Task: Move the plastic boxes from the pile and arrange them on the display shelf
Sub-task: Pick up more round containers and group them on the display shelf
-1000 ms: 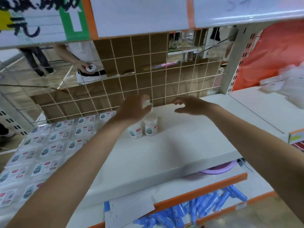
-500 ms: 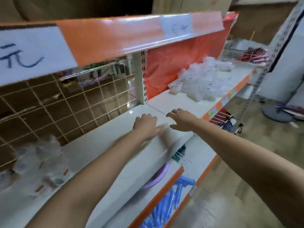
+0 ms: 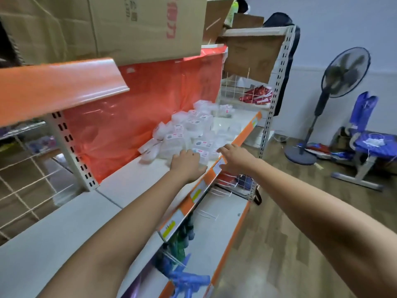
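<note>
A pile of clear plastic boxes [image 3: 189, 130] with small labels lies on the white display shelf [image 3: 133, 179] against a red plastic sheet. My left hand [image 3: 187, 163] reaches over the shelf with its fingers at the near edge of the pile, palm down. My right hand [image 3: 233, 157] hovers at the shelf's orange front rail beside the pile, fingers spread. Neither hand holds a box.
Cardboard boxes [image 3: 129, 24] sit on the shelf above. A lower shelf holds blue items [image 3: 189, 280] and wire hooks. On the wooden floor to the right stand a pedestal fan [image 3: 335, 100] and a blue chair [image 3: 371, 138].
I have turned from the left shelf section, where I set bottles, to the right. Both hands have moved along the shelf to the pile of boxes.
</note>
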{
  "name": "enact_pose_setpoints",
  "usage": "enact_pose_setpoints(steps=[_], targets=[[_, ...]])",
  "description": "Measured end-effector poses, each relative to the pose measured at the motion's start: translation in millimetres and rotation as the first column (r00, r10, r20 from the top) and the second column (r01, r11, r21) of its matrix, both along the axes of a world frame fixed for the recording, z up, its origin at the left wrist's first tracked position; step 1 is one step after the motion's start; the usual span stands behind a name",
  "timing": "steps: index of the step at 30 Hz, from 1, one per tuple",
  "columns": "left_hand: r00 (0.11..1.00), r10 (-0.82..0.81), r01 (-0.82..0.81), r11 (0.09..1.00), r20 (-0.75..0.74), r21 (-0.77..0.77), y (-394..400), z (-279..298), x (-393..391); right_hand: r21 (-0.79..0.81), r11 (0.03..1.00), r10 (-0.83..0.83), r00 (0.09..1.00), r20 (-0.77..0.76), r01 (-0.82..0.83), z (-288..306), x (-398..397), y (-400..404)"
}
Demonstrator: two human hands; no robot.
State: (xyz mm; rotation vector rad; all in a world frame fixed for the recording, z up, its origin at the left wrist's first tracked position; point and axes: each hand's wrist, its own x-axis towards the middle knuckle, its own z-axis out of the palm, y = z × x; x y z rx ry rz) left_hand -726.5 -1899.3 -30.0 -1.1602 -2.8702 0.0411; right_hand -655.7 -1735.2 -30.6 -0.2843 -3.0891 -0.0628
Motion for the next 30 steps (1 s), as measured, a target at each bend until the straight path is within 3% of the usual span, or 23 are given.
enact_pose_setpoints(steps=[13,21,30], targets=[[0.997,-0.058,0.058,0.998,-0.044,-0.012,175,4,-114,-0.058,0.993,-0.105,0.994,0.040,0.107,-7,-98,163],[0.999,0.045,-0.044,0.999,-0.016,0.013,237,-1,-209,-0.145,0.983,-0.106,0.994,0.039,0.110,-6,-185,254],[0.987,0.156,-0.156,0.988,0.032,0.000,273,-27,-251,-0.197,0.979,-0.053,0.998,0.036,0.059,-24,-271,324]])
